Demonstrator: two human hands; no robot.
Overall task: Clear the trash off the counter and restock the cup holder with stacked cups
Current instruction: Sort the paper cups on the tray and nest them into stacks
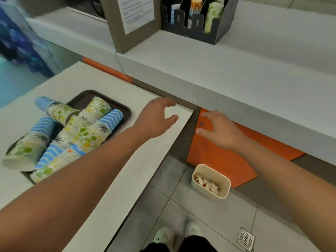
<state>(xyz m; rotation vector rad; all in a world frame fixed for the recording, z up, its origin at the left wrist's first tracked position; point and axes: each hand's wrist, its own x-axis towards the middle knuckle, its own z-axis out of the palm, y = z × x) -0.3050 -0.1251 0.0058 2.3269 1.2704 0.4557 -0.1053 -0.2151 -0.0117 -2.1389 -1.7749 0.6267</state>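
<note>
Several patterned paper cups (78, 131), blue-striped and green-dotted, lie toppled in short stacks on a dark tray (125, 109) at the left of the white counter (112, 179). A black cup holder (198, 22) on the raised shelf at the back holds three columns of cups. My left hand (156, 119) hovers open over the counter's far right corner, to the right of the tray. My right hand (218, 130) is open, fingers spread, in front of the orange cabinet door (218, 157). Both hands hold nothing.
A cream bin (211, 180) with scraps of trash stands on the tiled floor below my right hand. A brown box with a paper notice (134, 20) sits on the grey shelf (236, 73). A floor drain (245, 239) is at the bottom right, near my shoes.
</note>
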